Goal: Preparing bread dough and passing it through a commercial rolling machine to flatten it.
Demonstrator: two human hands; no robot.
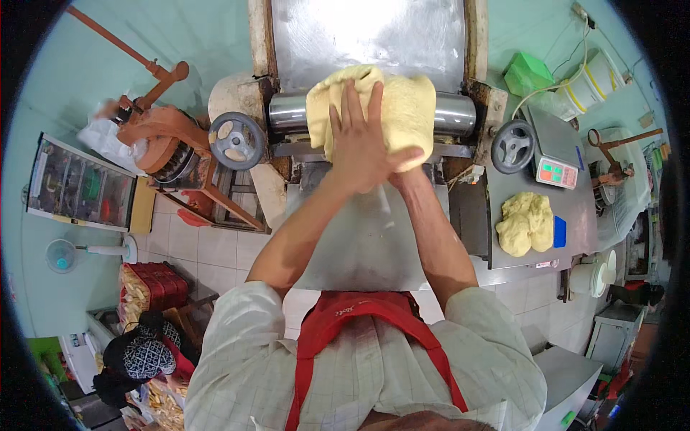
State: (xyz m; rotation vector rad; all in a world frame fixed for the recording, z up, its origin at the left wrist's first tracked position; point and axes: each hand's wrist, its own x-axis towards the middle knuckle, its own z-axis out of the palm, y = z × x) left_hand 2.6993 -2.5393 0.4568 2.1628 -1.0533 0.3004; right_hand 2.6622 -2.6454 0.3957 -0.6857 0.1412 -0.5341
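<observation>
A thick folded slab of pale yellow dough (pixel 406 108) lies across the shiny steel rollers (pixel 287 113) of a dough sheeter. My left hand (pixel 356 136) rests flat on top of it, palm down, with the fingers stretched toward the far edge and the thumb pointing right. My right hand (pixel 408 178) reaches in at the near right edge of the dough. Only its wrist side shows; the dough and my left hand hide its fingers. Below the rollers, a smooth metal chute (pixel 352 237) slopes toward my red apron.
Handwheels (pixel 236 141) (pixel 513 146) flank the sheeter. On the right-hand table (pixel 503 215) sit a lumpy dough mound (pixel 525 224), a blue scraper (pixel 560 232) and a digital scale (pixel 556 172). An orange-brown machine (pixel 162 136) stands left. A person (pixel 147 355) is at lower left, near a red crate (pixel 162 284).
</observation>
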